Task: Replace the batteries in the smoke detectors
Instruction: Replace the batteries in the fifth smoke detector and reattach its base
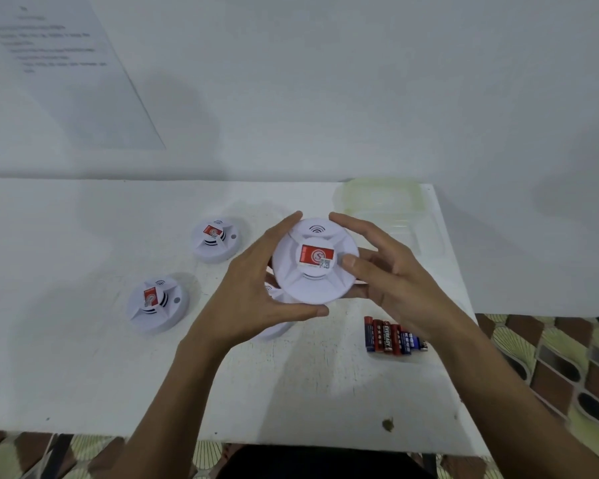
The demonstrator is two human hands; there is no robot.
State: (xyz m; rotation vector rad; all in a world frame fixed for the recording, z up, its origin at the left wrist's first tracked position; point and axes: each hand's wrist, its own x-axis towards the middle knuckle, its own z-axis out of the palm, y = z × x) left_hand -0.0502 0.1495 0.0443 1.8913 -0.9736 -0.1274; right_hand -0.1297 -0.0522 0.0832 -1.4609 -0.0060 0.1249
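Two hands: left hand [256, 288] and right hand [388, 271], fingers curled round one rim.
Held item: smoke detector [317, 261], gripped above the table [83, 375].
Batteries [393, 335]: laid in a row beside the right wrist.

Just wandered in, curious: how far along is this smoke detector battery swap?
Looks early. Done: nothing visible; no detector is open. In hand: the left hand and right hand grip one closed smoke detector above the table. Left: the far detector, the near detector, a third detector half hidden beneath, and the batteries.
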